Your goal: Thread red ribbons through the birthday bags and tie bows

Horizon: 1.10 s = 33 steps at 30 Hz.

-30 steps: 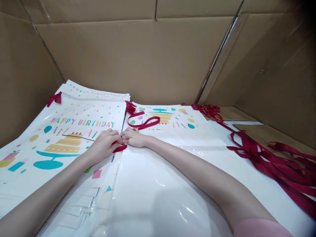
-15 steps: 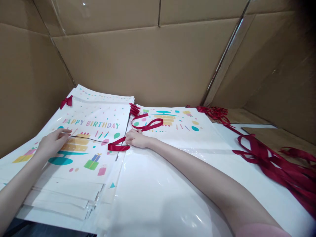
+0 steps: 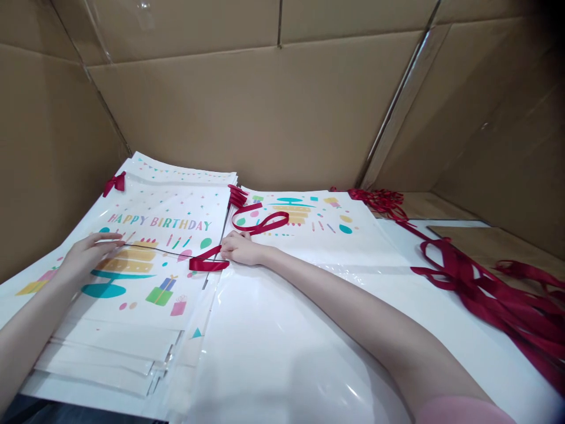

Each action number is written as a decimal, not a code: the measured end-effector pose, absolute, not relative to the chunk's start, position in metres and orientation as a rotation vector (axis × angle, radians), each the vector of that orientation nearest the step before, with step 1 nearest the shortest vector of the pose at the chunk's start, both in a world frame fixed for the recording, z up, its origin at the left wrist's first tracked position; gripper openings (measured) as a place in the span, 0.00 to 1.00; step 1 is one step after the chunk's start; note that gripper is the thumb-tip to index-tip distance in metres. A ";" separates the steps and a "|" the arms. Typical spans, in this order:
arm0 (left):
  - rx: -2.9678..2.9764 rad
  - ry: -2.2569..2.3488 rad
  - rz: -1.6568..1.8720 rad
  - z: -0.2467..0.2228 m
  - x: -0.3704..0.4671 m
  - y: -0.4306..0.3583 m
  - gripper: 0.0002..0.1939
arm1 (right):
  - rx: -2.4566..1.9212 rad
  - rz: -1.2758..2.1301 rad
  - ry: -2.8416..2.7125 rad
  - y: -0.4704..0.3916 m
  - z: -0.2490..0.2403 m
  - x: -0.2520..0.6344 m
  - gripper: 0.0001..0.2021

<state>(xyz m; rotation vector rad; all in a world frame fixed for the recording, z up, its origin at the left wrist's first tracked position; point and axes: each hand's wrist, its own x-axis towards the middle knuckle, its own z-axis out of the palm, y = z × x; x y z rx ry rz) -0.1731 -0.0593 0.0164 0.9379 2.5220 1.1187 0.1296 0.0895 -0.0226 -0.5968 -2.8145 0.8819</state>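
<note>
A stack of printed "HAPPY BIRTHDAY" sheets (image 3: 163,200) lies at the left. Over its cake picture, my left hand (image 3: 90,250) has its fingers closed at the left end of a thin dark cord (image 3: 152,248). The cord runs right to a red ribbon (image 3: 207,265) at the stack's edge. My right hand (image 3: 241,247) pinches this ribbon, and a loop of ribbon (image 3: 269,224) lies beyond its fingers. A red bow (image 3: 115,184) sits on the stack's left edge, and folded red ribbon (image 3: 237,195) on its right edge.
A glossy white printed bag (image 3: 282,318) spreads across the middle. Many loose red ribbons (image 3: 494,300) lie at the right, with a tangled bunch (image 3: 382,203) farther back near a brown cardboard piece (image 3: 498,247). Cardboard walls (image 3: 247,112) surround the back and sides.
The whole view has shifted slightly, with everything a little farther left. Both hands keep nearly the same place on the cord and ribbon.
</note>
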 end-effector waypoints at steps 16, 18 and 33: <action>0.979 2.187 1.166 0.041 -0.127 -0.063 0.19 | -0.548 0.878 -2.863 0.095 -0.024 0.127 0.10; 1.048 2.148 1.162 0.042 -0.114 -0.064 0.19 | -0.552 0.868 -2.871 0.094 -0.022 0.129 0.10; 1.141 2.068 1.153 0.040 -0.080 -0.068 0.12 | -0.566 0.949 -2.764 0.092 -0.009 0.133 0.10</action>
